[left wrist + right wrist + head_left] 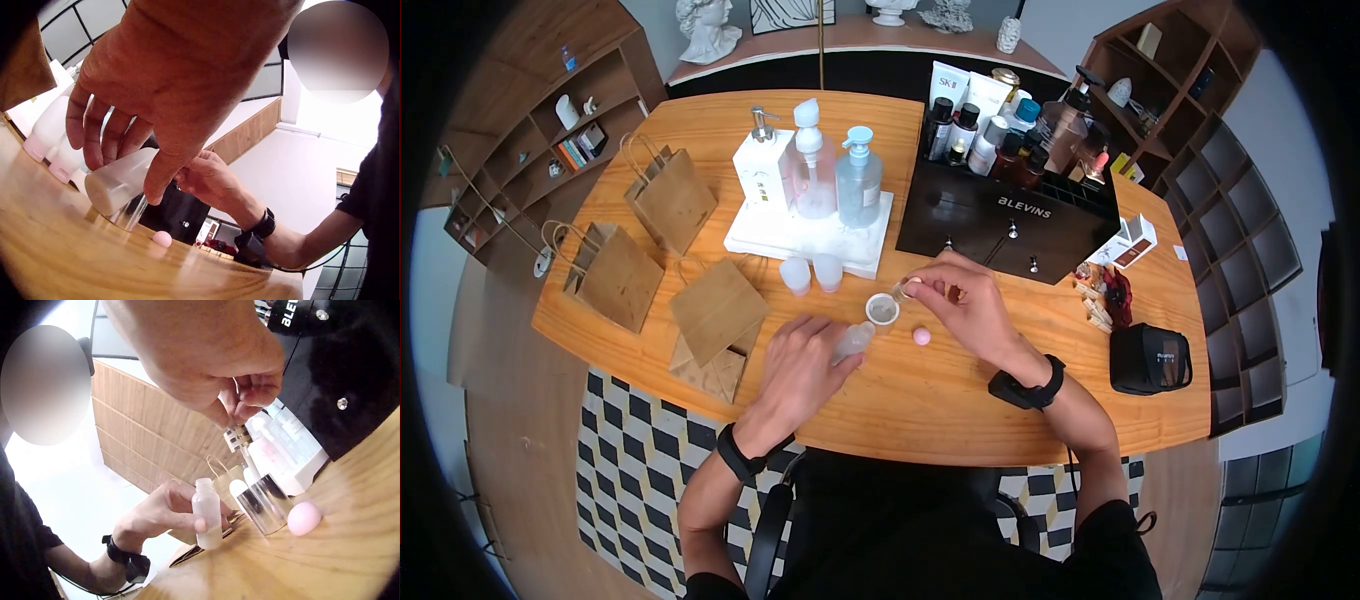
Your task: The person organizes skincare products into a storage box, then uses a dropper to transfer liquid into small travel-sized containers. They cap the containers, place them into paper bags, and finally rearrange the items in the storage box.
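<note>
My left hand [802, 362] grips a small translucent bottle [207, 515] between thumb and fingers. The bottle has no cap on its neck and stands tilted in the head view. Beside it on the table is a clear glass cup [882, 310] with a pale rim. My right hand [972, 312] pinches a dropper [237, 439] with a gold-striped collar above the cup. Its clear tube points down toward the cup's mouth; the fingers hide its top. A pink ball [922, 337] lies near the cup, below the right hand.
Two small pink-and-white bottles [828, 272] stand before a white tray [855, 262] with several pump bottles. Brown paper bags [615, 275] are at the left. A black cosmetics organizer [980, 222] is behind the right hand; a black pouch [1135, 358] sits at the right.
</note>
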`<state>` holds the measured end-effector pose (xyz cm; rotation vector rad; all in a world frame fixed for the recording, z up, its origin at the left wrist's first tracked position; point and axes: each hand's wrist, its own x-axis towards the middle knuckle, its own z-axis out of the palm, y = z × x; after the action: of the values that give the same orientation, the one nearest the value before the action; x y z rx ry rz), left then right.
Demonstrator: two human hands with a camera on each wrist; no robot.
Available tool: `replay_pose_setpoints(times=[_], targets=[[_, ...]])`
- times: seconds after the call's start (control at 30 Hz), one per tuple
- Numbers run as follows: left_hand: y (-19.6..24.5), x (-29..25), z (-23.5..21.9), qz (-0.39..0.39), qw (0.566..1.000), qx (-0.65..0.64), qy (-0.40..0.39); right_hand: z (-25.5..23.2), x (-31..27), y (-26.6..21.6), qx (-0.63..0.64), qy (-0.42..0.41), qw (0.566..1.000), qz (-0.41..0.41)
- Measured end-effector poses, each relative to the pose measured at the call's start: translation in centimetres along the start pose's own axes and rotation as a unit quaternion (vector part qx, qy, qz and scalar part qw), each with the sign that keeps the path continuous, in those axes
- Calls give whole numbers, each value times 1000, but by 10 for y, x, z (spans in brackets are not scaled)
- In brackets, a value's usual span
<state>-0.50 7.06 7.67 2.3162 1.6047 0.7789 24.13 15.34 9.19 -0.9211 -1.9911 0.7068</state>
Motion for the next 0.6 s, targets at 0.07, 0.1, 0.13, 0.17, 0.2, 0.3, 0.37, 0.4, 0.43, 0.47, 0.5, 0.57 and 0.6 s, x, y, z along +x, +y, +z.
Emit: replay_pose_setpoints(times=[0.07,0.1,0.13,0.17,0.2,0.3,0.37,0.4,0.43,0.47,0.5,0.57,0.6], targets=[[-2,1,2,-6,1000,3,0,-1,0,2,9,5,1000,4],[-2,1,4,-6,1000,3,0,-2,0,1,4,9,1000,10],[-3,1,5,-8,1000,4,2,-3,0,1,-1,13,1000,16],[-4,0,6,-9,1000,5,4,-3,-1,1,-1,13,1000,17],[-4,0,7,-8,1000,6,4,-3,-2,0,10,9,1000,27],[-3,-1,9,-14,1000,2,4,-3,-4,2,19,9,999,36],[-3,-1,9,-14,1000,5,-3,-4,-4,2,18,11,999,34],[-4,-1,9,-15,1000,5,-2,-5,-4,2,23,20,999,30],[-4,0,9,-17,1000,4,-3,-7,-4,2,28,29,999,25],[-5,0,9,-20,1000,3,-5,-9,-4,-1,29,28,999,25],[-5,0,8,-21,1000,3,-4,-13,-3,-7,22,32,999,34],[-4,1,7,-17,1000,7,-6,-17,-2,-12,15,35,998,42],[-4,1,7,-19,1000,7,-6,-18,-2,-13,34,43,998,34]])
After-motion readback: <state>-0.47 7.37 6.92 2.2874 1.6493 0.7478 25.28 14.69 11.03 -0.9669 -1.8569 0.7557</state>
